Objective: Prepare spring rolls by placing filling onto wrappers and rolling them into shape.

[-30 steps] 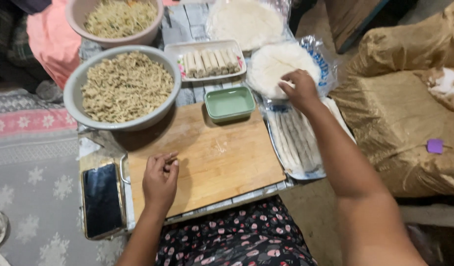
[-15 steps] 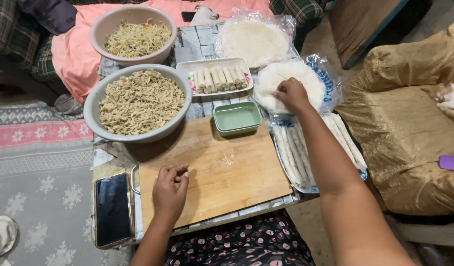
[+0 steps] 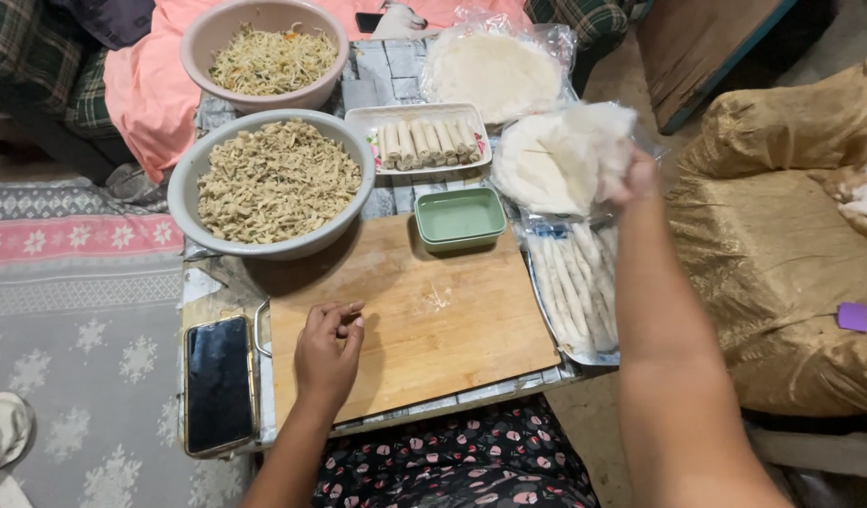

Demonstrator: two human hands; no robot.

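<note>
My right hand [image 3: 633, 179] grips a thin white round wrapper [image 3: 584, 141] and lifts it off the stack of wrappers [image 3: 537, 174] at the table's right side. My left hand [image 3: 328, 350] rests with curled fingers on the wooden cutting board [image 3: 433, 310], holding nothing. A small green rectangular dish [image 3: 460, 217] sits at the board's far edge. Behind it lies a white tray of rolled spring rolls [image 3: 428, 139]. A grey bowl of shredded filling [image 3: 274, 182] stands to the board's far left.
A pink bowl of noodle-like filling [image 3: 266, 52] stands at the back. A bag of round wrappers [image 3: 495, 71] lies at the back right. Finished white rolls fill a tray [image 3: 576, 287] right of the board. A dark phone [image 3: 218, 382] lies left. A tan cushion [image 3: 781, 263] is right.
My right hand has peeled a wrapper off the stack and raised it. My left hand stays on the board. The camera view has shifted slightly.
</note>
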